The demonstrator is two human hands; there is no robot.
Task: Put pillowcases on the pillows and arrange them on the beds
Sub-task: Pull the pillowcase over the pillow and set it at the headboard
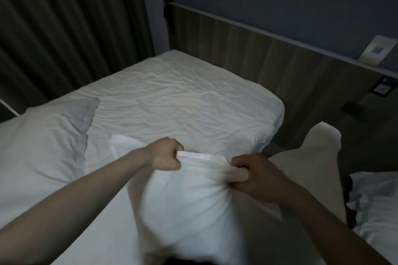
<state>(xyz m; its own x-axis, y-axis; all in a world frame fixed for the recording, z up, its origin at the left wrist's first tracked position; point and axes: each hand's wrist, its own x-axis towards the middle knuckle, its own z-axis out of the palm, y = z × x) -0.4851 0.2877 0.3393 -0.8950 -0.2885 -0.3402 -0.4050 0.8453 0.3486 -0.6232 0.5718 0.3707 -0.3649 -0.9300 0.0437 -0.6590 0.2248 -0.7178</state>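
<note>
A white pillow in its white pillowcase hangs in front of me over the near edge of the bed. My left hand grips the top left of the pillowcase's open hem in a fist. My right hand grips a bunched fold of the hem at the top right. A second cased pillow lies on the left side of the bed, one corner pointing toward the headboard. The held pillow's lower end is blurred and runs out of the bottom of the view.
A wooden headboard panel runs along the wall behind the bed. Dark curtains hang at the left. A second bed with rumpled white linen stands at the right across a narrow dark gap. Wall switches sit at the far right.
</note>
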